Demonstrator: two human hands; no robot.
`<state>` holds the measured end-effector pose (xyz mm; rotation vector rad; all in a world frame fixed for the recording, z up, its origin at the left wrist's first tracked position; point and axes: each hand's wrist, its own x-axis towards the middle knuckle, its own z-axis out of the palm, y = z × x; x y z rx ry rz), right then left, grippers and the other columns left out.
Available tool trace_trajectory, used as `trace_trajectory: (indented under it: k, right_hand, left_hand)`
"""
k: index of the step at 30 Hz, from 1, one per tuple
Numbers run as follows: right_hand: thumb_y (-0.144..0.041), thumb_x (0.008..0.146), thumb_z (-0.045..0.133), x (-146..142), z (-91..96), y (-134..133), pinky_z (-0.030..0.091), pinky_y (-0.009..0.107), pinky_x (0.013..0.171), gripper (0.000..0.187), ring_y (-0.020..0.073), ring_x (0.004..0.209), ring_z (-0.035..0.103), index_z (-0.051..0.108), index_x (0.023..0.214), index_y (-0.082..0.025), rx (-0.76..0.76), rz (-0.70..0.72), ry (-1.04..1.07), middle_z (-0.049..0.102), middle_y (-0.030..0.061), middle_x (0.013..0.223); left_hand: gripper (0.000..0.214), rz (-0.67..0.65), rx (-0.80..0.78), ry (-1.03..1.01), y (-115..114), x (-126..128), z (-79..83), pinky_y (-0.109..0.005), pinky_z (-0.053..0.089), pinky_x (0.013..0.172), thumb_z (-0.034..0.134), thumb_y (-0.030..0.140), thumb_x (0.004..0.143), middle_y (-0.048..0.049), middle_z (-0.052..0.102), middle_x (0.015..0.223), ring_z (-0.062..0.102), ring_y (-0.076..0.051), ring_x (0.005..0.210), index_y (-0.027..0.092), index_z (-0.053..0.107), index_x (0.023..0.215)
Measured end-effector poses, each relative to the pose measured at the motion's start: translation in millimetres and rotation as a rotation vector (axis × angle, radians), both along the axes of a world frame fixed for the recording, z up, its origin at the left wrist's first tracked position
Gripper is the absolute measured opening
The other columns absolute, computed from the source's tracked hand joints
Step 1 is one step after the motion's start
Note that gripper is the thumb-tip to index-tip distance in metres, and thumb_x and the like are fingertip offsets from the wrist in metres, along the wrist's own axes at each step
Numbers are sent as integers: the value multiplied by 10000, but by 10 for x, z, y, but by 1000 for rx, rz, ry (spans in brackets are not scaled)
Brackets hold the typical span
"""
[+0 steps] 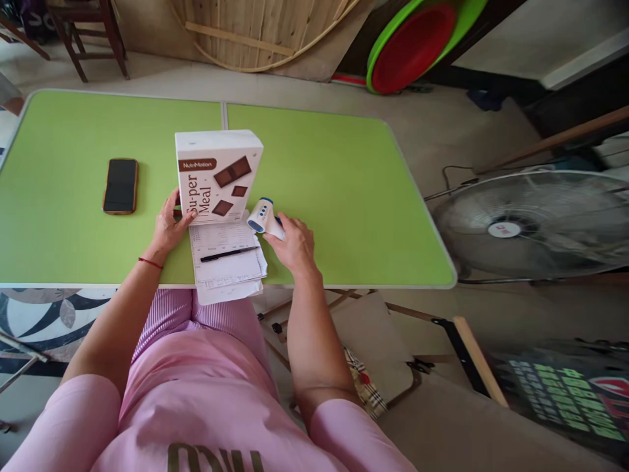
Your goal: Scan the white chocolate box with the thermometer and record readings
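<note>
Left hand (pixel 170 224): pinches Su-per Meal box (pixel 228 177), best kept steady. Right hand (pixel 295 244): grips infrared thermometer (pixel 262 216), best kept level.

The box (pixel 227 191) looks to be smooth card with a faint sheen, and the thermometer (pixel 261 215) hard, semi-glossy plastic. I see matt paper in the notebook (pixel 230 271), a smooth plastic-looking pen (pixel 228 254) and dark, glossy glass on the phone (pixel 121 186). The table (pixel 339 210) has a smooth, satiny top, the board (pixel 246 23) is bare slatted wood, and the shirt (pixel 211 387) soft matt cloth.
</note>
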<state>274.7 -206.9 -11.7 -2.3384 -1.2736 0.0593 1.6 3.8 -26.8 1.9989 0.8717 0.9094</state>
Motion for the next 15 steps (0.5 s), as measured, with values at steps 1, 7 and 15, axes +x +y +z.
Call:
trace_trajectory:
  k: [1,7,15]
  right_hand:
    - [-448,941,774,21,-24,13,559,565,1007,517,396,1153,683,747,1385,-184,-4,-1,-1,783,209,1200]
    - [-358,976,715,-149,-66,-39,541,580,1003,311,378,1139,646,832,1217,-199,158,-4,-45,737,200,1189]
    - [-290,1022,682,-505,33,-119,525,495,955,217,299,1021,666,892,1066,-265,-11,395,6,726,109,987]
  left_hand:
    - [805,-24,11,22,-1,9,0,-458,632,1078,741,638,992,-199,696,1525,715,-334,1334,204,517,1631]
    - [777,-3,35,129,-46,73,52,-502,602,1159,751,543,1002,-193,658,1604,652,-359,1456,226,490,1661]
    - [641,80,-65,194,-112,52,145,-486,618,1097,807,312,950,-170,705,1415,721,-305,1234,189,571,1533]
